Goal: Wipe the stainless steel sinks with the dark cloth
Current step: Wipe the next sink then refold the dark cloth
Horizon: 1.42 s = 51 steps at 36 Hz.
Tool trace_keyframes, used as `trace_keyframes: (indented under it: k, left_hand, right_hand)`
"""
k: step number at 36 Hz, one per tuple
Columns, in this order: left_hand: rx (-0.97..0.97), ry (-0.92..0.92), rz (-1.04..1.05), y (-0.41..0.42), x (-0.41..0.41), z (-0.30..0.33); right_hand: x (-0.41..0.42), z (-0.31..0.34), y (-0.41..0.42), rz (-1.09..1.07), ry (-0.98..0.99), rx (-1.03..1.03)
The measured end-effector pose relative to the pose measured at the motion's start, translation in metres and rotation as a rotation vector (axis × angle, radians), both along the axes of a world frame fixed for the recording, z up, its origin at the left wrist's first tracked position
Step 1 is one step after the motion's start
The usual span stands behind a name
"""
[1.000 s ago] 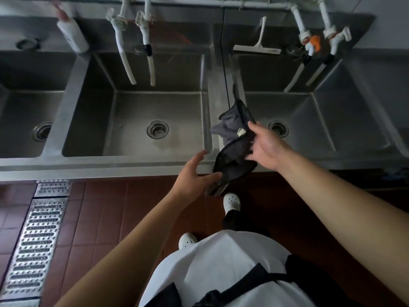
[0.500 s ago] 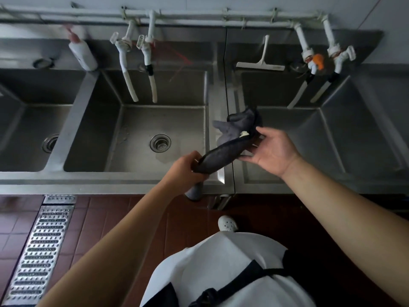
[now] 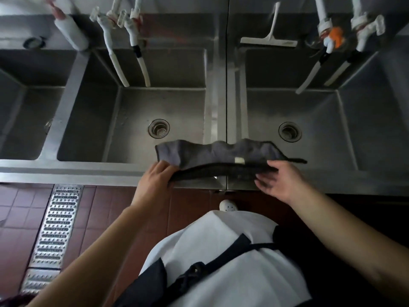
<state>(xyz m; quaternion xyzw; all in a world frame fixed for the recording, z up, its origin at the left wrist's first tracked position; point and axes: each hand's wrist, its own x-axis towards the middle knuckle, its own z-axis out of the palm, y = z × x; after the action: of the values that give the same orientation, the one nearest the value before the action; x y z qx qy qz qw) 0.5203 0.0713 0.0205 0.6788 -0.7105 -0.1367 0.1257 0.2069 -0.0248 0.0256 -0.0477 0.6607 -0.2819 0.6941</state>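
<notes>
The dark grey cloth [image 3: 218,152] is stretched out sideways above the front rim where the middle sink [image 3: 132,107] and the right sink [image 3: 321,120] meet. A small white tag shows on the cloth. My left hand [image 3: 155,180] grips the cloth's left end. My right hand [image 3: 280,181] holds the right end, with the thumb over the cloth and the fingers under it. A third sink [image 3: 24,107] lies at the far left.
White taps with hoses [image 3: 126,47] hang over the middle sink, and another pair [image 3: 327,52] over the right sink. A white squeegee [image 3: 269,39] rests on the back ledge. A white bottle [image 3: 70,32] stands at back left. A metal floor drain grate [image 3: 55,224] runs through the red tiles.
The cloth went from hanging bunched to being pulled flat and wide between my hands. My hands moved apart, left hand leftward and right hand rightward. The camera came closer to the sinks.
</notes>
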Motion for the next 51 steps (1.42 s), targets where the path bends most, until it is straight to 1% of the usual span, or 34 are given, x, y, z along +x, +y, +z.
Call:
trace_keyframes:
  k: [2, 4, 9, 11, 13, 14, 15, 17, 18, 20, 21, 23, 24, 25, 27, 28, 30, 31, 34, 35, 38, 40, 42, 44, 47, 49, 51]
  left_hand:
    - [0.142, 0.007, -0.024, 0.021, 0.001, -0.021]
    - [0.215, 0.025, -0.031, 0.037, 0.001, -0.035]
    - [0.304, 0.072, 0.054, 0.049, 0.001, -0.043]
    - [0.297, 0.124, 0.132, 0.047, 0.002, -0.039]
    - [0.24, 0.175, 0.269, 0.038, 0.006, -0.035]
    - [0.211, 0.196, 0.341, 0.031, 0.008, -0.033]
    - [0.19, 0.21, 0.399, 0.023, 0.011, -0.032]
    - [0.22, 0.217, 0.453, 0.003, 0.017, -0.031]
    - [0.266, 0.206, 0.464, -0.009, 0.019, -0.032]
    - [0.383, 0.16, 0.47, -0.034, 0.025, -0.039]
    - [0.446, 0.125, 0.465, -0.045, 0.027, -0.044]
    - [0.576, 0.051, 0.43, -0.065, 0.033, -0.055]
    - [0.639, 0.039, 0.407, -0.071, 0.036, -0.06]
    - [0.697, 0.065, 0.394, -0.076, 0.039, -0.063]
    - [0.743, 0.213, 0.403, -0.079, 0.043, -0.066]
    - [0.729, 0.298, 0.418, -0.08, 0.045, -0.068]
    - [0.701, 0.39, 0.454, -0.079, 0.048, -0.07]
    - [0.691, 0.394, 0.456, -0.078, 0.05, -0.071]
    - [0.643, 0.232, 0.385, -0.073, 0.053, -0.073]
    - [0.619, 0.209, 0.372, -0.071, 0.054, -0.073]
    - [0.559, 0.282, 0.401, -0.066, 0.056, -0.072]
    - [0.534, 0.332, 0.419, -0.066, 0.057, -0.071]
    - [0.513, 0.346, 0.428, -0.065, 0.059, -0.071]
    - [0.495, 0.363, 0.453, -0.064, 0.062, -0.069]
    - [0.482, 0.437, 0.473, -0.063, 0.062, -0.061]
    - [0.453, 0.514, 0.476, -0.063, 0.062, -0.053]
    - [0.45, 0.563, 0.475, -0.062, 0.061, -0.044]
  right_hand:
    - [-0.007, -0.018, 0.022, 0.051, 0.064, 0.128]
    - [-0.015, -0.03, 0.04, 0.094, 0.106, 0.195]
    - [-0.029, -0.035, 0.053, 0.125, 0.228, 0.205]
    - [-0.034, -0.035, 0.051, 0.082, 0.388, 0.152]
    - [-0.038, -0.033, 0.043, 0.136, 0.681, -0.03]
    - [-0.041, -0.033, 0.038, 0.206, 0.818, -0.151]
    - [-0.043, -0.033, 0.03, 0.302, 0.915, -0.274]
    - [-0.046, -0.032, 0.01, 0.553, 1.029, -0.464]
    - [-0.045, -0.034, -0.003, 0.706, 1.068, -0.497]
    - [-0.041, -0.037, -0.029, 1.013, 1.123, -0.426]
    - [-0.038, -0.039, -0.041, 1.138, 1.118, -0.36]
    - [-0.032, -0.043, -0.06, 1.273, 1.007, -0.233]
    - [-0.031, -0.044, -0.067, 1.287, 0.915, -0.187]
    - [-0.029, -0.046, -0.072, 1.259, 0.811, -0.154]
    - [-0.031, -0.051, -0.077, 1.169, 0.673, -0.119]
    - [-0.033, -0.053, -0.08, 1.154, 0.66, -0.12]
    - [-0.039, -0.057, -0.082, 1.128, 0.674, -0.138]
    - [-0.041, -0.058, -0.081, 1.131, 0.674, -0.14]
    - [-0.046, -0.058, -0.073, 1.156, 0.651, -0.102]
    - [-0.048, -0.06, -0.071, 1.136, 0.631, -0.106]
    - [-0.047, -0.061, -0.07, 0.978, 0.554, -0.082]
    - [-0.045, -0.064, -0.075, 0.918, 0.52, -0.068]
    - [-0.041, -0.066, -0.08, 0.932, 0.524, -0.104]
    - [-0.039, -0.069, -0.084, 0.972, 0.572, -0.168]
    - [-0.043, -0.067, -0.085, 0.949, 0.588, -0.233]
    - [-0.047, -0.06, -0.083, 0.894, 0.535, -0.281]
    - [-0.051, -0.048, -0.079, 0.798, 0.42, -0.311]
